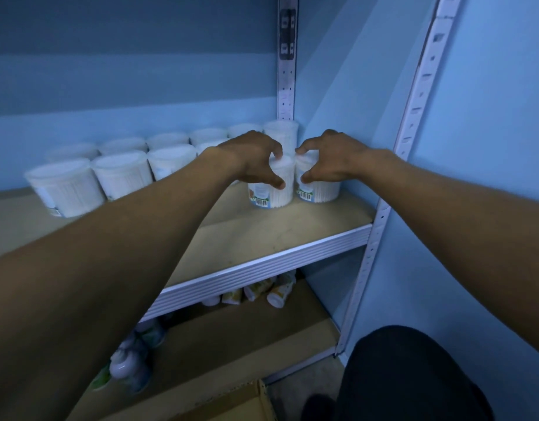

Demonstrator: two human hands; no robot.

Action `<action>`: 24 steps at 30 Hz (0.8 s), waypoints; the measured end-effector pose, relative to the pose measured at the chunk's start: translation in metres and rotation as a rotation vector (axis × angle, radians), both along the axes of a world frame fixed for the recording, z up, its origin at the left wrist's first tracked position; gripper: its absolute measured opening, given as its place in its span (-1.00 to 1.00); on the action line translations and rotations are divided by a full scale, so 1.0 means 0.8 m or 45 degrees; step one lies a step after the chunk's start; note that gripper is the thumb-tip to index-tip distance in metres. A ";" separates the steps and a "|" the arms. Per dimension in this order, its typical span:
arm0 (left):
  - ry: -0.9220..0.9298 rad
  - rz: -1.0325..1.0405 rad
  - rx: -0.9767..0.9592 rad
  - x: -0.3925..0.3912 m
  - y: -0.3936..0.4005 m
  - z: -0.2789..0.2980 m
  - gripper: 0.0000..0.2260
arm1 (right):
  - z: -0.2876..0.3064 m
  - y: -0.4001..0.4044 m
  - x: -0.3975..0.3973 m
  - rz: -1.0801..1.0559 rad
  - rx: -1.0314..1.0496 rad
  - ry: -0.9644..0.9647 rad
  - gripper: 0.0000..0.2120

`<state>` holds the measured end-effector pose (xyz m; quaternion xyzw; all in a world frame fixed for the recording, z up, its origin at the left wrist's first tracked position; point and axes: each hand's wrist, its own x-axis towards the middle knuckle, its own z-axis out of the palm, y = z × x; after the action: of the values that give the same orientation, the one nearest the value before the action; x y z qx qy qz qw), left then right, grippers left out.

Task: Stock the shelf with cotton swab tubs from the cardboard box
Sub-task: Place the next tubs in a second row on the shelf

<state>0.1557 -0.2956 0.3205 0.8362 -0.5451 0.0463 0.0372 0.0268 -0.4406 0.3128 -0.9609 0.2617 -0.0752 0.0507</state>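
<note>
Two tubs (272,189) (318,186) stand on the shelf (262,232), my left hand (253,159) and right hand (332,161) gripping one each; more tubs (122,174) stand left, box (247,402) below.

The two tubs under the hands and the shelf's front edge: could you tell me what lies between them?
Nothing: in the head view the shelf board is bare from the two tubs to its front edge.
</note>
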 end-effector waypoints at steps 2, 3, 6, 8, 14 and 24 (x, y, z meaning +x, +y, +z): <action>-0.022 -0.002 -0.003 -0.009 0.004 -0.002 -0.36 | 0.000 0.006 -0.011 0.011 0.024 -0.030 -0.36; -0.032 -0.001 -0.006 -0.013 0.006 -0.004 -0.36 | -0.001 0.008 -0.016 0.020 0.033 -0.044 -0.38; -0.036 0.005 -0.013 -0.024 0.015 -0.003 -0.35 | -0.002 0.018 -0.029 0.035 0.055 -0.073 -0.40; -0.037 0.003 -0.008 -0.032 0.021 -0.001 -0.35 | -0.002 0.023 -0.038 0.046 0.060 -0.074 -0.41; -0.046 -0.017 -0.015 -0.059 0.043 0.003 -0.36 | -0.001 0.036 -0.065 0.089 0.077 -0.060 -0.44; -0.092 -0.037 0.143 -0.094 0.062 0.022 -0.27 | 0.012 0.055 -0.090 0.184 0.137 0.059 -0.45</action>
<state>0.0808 -0.2461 0.3380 0.8269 -0.5599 0.0453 -0.0286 -0.0450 -0.3967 0.3227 -0.9747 0.1964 -0.0348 0.1013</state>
